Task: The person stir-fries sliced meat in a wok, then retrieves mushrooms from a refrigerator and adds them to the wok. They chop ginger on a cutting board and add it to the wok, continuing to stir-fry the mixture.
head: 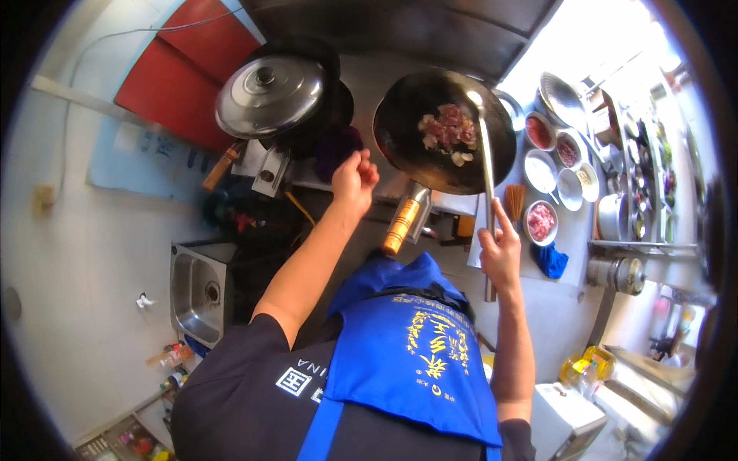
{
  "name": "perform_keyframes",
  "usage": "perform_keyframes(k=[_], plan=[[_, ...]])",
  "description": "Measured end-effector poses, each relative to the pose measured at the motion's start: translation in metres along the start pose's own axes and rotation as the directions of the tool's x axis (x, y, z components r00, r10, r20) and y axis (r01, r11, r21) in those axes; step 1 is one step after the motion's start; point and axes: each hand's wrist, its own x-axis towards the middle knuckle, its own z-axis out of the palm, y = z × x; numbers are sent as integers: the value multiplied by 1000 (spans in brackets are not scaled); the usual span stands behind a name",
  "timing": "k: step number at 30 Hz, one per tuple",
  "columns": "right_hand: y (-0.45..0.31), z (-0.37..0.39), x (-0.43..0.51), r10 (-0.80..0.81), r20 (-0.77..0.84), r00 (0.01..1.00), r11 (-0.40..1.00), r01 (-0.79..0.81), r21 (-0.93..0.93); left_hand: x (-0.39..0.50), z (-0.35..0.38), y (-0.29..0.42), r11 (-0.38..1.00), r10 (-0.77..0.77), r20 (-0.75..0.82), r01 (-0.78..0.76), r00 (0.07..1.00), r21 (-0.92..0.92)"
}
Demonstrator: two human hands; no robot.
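Note:
My right hand (500, 253) grips the handle of a long metal ladle (486, 152), whose head rests at the far right inside a dark wok (398, 127). Sliced meat with pale pieces (448, 129) lies in the wok's middle. The wok's wooden handle (402, 227) points towards me, with neither hand on it. My left hand (354, 180) is raised left of the wok, its fingers curled, beside a dark purple cloth (337, 151). Whether its fingers touch the cloth is hard to tell.
A lidded wok (271, 98) stands at the left. On the right-hand counter are several seasoning bowls (540, 171), a bowl of raw meat (541, 223), a bamboo brush (514, 201), a blue cloth (552, 260) and a metal strainer (559, 99). A steel sink (199, 294) is at lower left.

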Motion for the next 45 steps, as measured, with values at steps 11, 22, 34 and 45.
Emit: perform_keyframes(k=[11,22,34,45], plan=[[0,-5,-14,115,12,993,989,-113,-93,-58,-191,-15,958,17,-564,148,826,245],[-39,17,-8,148,95,984,984,-137,-110,110,-197,-13,-171,323,287,-242,902,955],[-40,18,-58,238,-43,970,945,-242,-220,181,-139,-38,-631,358,375,-75,855,772],[-44,8,-62,-21,80,997,845,60,-531,121,-133,-17,-736,281,600,-234,749,636]])
